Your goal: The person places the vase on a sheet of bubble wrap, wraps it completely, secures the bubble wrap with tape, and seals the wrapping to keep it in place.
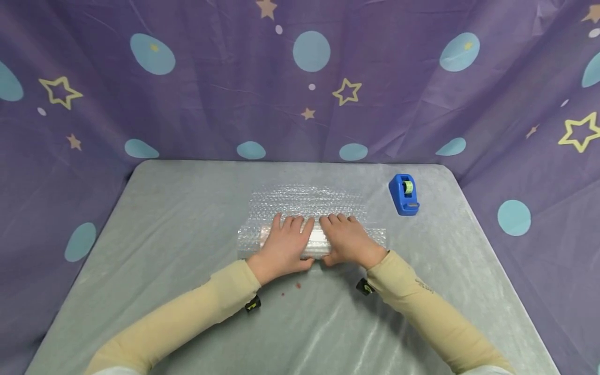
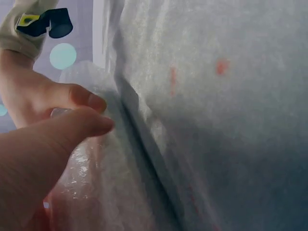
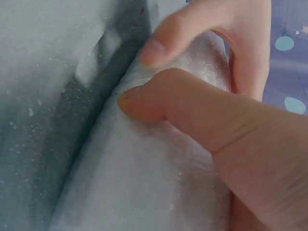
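Note:
A bundle (image 1: 319,244) in clear bubble wrap lies crosswise on the grey-covered table, with something whitish inside whose kind I cannot tell. Flat bubble wrap (image 1: 307,200) spreads out beyond it. My left hand (image 1: 283,247) grips the bundle left of its middle, and my right hand (image 1: 349,240) grips it just to the right. Fingers reach over the top toward the far side. In the left wrist view the left thumb (image 2: 72,132) presses the near side of the wrap; the right thumb (image 3: 159,98) does likewise in the right wrist view. The fingertips beyond the bundle are mostly hidden.
A blue tape dispenser (image 1: 404,198) with a small roll of tape stands at the table's back right. Small reddish marks (image 1: 298,285) show on the table cover (image 1: 211,338) nearer to me. A purple patterned curtain (image 1: 211,104) rises behind the table and along its sides.

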A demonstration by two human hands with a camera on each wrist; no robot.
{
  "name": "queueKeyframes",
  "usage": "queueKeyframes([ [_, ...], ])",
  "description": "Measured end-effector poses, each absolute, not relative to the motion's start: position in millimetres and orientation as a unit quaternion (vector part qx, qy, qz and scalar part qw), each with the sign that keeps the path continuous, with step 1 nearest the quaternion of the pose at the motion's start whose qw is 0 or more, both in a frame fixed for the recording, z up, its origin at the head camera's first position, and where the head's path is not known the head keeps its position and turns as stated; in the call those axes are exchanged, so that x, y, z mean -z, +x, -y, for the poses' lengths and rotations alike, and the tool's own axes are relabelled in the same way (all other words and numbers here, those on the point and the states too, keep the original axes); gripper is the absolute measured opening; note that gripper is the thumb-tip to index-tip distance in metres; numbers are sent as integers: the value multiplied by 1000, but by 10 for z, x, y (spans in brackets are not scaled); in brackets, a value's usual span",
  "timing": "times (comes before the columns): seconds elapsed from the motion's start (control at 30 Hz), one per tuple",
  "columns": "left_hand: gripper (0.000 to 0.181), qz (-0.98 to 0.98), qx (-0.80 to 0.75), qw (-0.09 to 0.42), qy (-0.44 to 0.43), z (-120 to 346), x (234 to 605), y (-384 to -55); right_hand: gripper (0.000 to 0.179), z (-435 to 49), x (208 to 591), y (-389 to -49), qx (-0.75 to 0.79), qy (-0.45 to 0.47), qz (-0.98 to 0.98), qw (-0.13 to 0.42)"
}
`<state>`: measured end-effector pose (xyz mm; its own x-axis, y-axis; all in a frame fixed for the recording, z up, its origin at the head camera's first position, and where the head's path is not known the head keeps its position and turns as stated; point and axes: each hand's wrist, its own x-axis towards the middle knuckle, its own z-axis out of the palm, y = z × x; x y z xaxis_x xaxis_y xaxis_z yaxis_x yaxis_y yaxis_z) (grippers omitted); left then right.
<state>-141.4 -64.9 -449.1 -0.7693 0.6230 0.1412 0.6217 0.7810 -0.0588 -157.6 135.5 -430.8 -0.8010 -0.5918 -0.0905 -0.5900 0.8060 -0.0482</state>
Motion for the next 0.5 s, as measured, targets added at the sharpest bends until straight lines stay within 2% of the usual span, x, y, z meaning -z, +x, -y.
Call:
queueKeyframes([
  [0.23,106,937,-31,115,-329,642,4547,-1440,80,-1344,4281,-1643,16,-304,-948,91],
  [0.4,104,938,-34,103,-329,631,4547,-1495,79,-1340,4260,-1675,22,-301,-948,101],
  [0.5,101,938,-32,90,-332,633,4544,-1516,86,-1343,4255,-1678,23,-299,-949,98],
])
